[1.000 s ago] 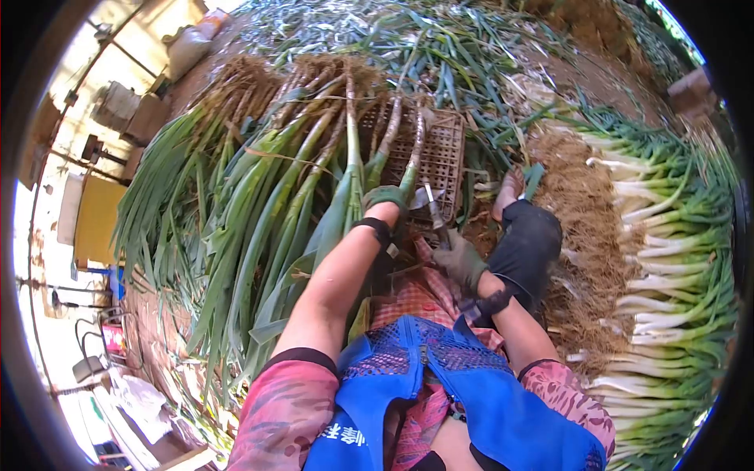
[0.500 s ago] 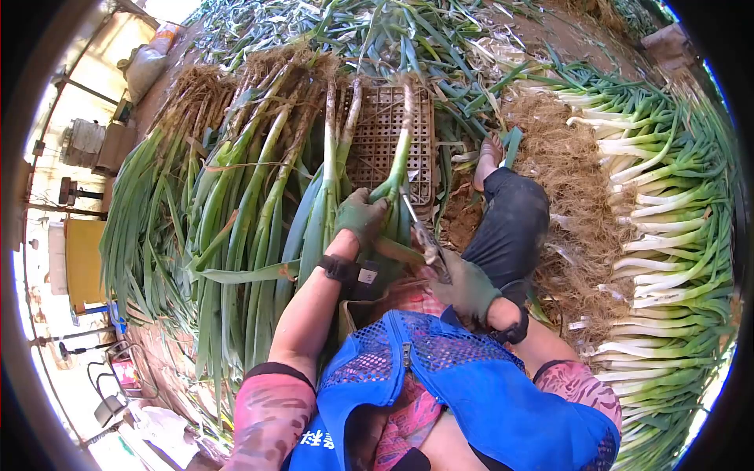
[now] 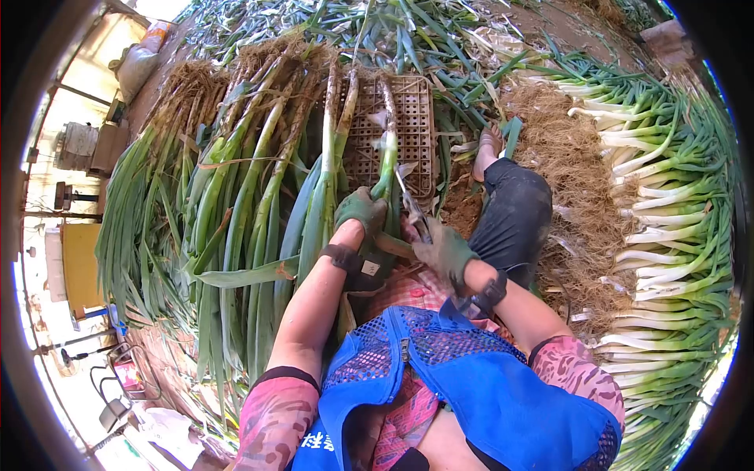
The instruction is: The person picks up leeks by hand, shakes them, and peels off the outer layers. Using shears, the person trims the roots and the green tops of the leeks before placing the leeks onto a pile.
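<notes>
My left hand [image 3: 363, 210], in a green glove, is closed round the leaf base of a long green onion [image 3: 389, 153]. The onion's soil-stained root end points away from me over a beige plastic crate [image 3: 424, 149]. A metal air blow gun [image 3: 416, 216] with a thin nozzle sits in my gloved right hand [image 3: 441, 250]. Its tip is just right of the stem, by the leaf fork, and pale scraps of skin stand loose around the stem. Unpeeled green onions [image 3: 259, 173] lie close to the left of my left hand.
Peeled green onions [image 3: 660, 228] with white stems lie in a long row at the right, beside a mass of roots [image 3: 550, 149]. Leaf scraps [image 3: 440, 47] cover the ground ahead. My bent leg [image 3: 514, 212] is right of the crate. Sacks [image 3: 140, 71] stand at the far left.
The onion's root end has swung left, and skin scraps have come loose along its stem. My right hand with the blow gun has moved up and left, nearer the stem.
</notes>
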`<state>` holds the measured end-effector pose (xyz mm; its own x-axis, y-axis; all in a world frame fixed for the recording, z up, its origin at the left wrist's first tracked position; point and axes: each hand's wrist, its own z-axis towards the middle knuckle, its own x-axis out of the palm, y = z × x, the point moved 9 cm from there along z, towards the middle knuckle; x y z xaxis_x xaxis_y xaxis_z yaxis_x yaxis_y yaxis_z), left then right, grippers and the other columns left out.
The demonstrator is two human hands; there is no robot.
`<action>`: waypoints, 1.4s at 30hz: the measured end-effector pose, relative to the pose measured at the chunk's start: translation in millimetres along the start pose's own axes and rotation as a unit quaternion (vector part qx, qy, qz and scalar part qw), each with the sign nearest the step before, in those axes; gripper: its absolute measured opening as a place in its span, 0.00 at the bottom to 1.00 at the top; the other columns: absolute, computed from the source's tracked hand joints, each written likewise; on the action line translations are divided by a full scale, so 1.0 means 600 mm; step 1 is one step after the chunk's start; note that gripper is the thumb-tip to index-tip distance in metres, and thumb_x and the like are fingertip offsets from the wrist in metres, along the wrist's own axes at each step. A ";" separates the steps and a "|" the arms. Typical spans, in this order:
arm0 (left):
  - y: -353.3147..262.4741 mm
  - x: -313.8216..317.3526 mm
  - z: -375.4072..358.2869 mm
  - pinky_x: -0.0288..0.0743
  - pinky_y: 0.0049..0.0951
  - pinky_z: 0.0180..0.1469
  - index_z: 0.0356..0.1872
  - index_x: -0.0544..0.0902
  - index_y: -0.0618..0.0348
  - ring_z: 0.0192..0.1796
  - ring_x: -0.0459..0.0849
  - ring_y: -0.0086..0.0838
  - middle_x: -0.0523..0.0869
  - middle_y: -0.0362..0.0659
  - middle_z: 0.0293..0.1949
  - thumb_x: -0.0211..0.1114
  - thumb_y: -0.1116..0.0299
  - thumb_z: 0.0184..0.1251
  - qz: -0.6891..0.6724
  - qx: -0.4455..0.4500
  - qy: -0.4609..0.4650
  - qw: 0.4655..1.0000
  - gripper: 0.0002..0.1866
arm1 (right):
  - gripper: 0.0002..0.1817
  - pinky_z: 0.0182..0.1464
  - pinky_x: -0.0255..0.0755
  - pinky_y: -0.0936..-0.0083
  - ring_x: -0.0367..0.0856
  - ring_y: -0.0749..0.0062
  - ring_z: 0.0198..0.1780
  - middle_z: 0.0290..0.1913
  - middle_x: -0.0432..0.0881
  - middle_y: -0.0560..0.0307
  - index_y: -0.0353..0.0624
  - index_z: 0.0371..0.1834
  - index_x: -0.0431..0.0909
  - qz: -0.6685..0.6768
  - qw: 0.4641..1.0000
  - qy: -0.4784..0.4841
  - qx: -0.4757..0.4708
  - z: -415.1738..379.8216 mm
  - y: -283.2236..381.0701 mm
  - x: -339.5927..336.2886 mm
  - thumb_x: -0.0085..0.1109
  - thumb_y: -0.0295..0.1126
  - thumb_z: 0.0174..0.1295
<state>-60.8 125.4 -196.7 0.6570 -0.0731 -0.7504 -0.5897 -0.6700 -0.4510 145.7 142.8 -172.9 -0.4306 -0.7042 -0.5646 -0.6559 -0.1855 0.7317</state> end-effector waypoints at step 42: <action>-0.038 -0.112 -0.060 0.77 0.38 0.50 0.42 0.86 0.64 0.46 0.87 0.43 0.88 0.57 0.43 0.71 0.42 0.50 0.161 0.021 0.061 0.985 0.31 | 0.24 0.33 0.74 0.73 0.79 0.73 0.30 0.29 0.79 0.56 0.32 0.51 0.74 0.152 0.986 0.048 0.047 0.095 -0.105 0.024 0.64 0.39 0.56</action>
<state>-74.5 118.7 -118.7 0.4829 -0.3660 -0.7955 -0.7940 -0.5661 -0.2215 145.7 183.5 -249.1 -0.5578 -0.7803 -0.2828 -0.5621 0.1045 0.8204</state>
